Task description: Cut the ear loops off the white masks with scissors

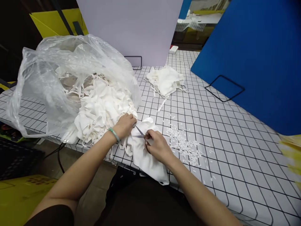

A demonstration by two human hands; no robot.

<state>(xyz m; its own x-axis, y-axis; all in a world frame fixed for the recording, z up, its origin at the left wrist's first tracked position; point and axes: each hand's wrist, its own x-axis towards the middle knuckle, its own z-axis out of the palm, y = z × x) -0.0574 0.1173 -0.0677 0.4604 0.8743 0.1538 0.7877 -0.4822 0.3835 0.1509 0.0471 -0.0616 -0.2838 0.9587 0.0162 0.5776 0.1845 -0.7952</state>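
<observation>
My right hand [157, 145] is closed around a pair of small scissors [140, 131], whose blades are parted and point left toward my other hand. My left hand [124, 126], with a green bangle on its wrist, is pinched at the edge of a white cloth piece [149, 160]. That cloth lies under both hands and hangs over the table's front edge. Left of my hands, a heap of white cloth pieces with straps [103, 103] spills out of a clear plastic bag [49, 81]. My fingertips hide the exact spot being gripped.
Small white clippings [185, 147] lie scattered right of my hands. Several white cloth pieces [166, 80] are stacked farther back. A blue panel [254, 59] stands at the right, a pale panel [131, 28] behind, on the checked tablecloth [237, 157].
</observation>
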